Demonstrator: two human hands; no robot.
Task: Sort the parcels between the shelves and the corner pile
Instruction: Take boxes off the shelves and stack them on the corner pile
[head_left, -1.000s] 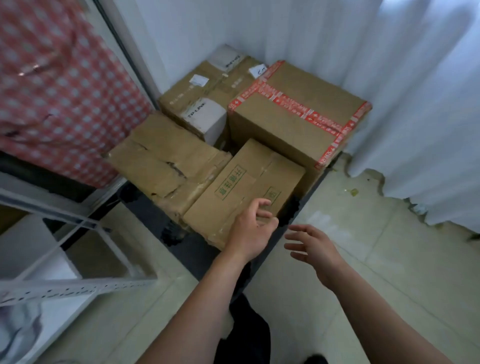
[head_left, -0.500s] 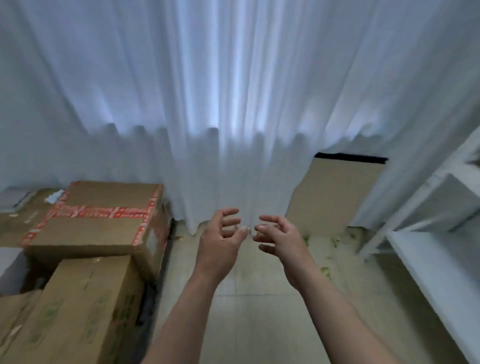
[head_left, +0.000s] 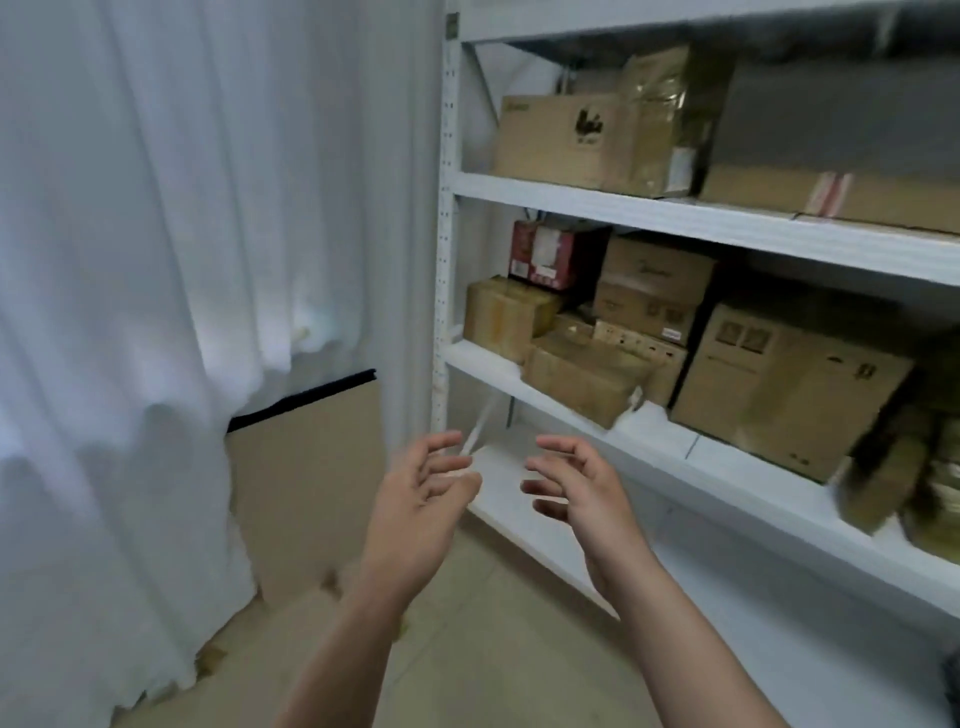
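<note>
At the left end of the white shelving (head_left: 727, 223), by its perforated upright (head_left: 444, 270). A strip of pale floor (head_left: 493, 649) runs between the shelf fronts and the white curtain (head_left: 182, 234). A flat cardboard sheet (head_left: 311, 483) with a dark top edge stands against the curtain, near the upright.

Two levels carry parcels (head_left: 654, 275).
- Middle level: a low brown box (head_left: 582, 374) juts one corner past the front edge. To its right, a large brown carton (head_left: 779, 384) stands close to that edge. A red box (head_left: 545, 254) sits at the back left, raised on another parcel. Headroom shows above the low boxes.
- Upper level: a carton with black print (head_left: 561, 140) stands near the front lip.

The right frame edge cuts off further parcels. Those at lower right are smeared, possibly bagged goods, but I cannot tell. Labels are unreadable.

Both hands are raised side by side before the lowest board (head_left: 519, 545). The left hand (head_left: 421, 493) and right hand (head_left: 576, 488) are apart, with palms turned roughly toward each other. The fingers are loosely spread and slightly bent, holding nothing.
</note>
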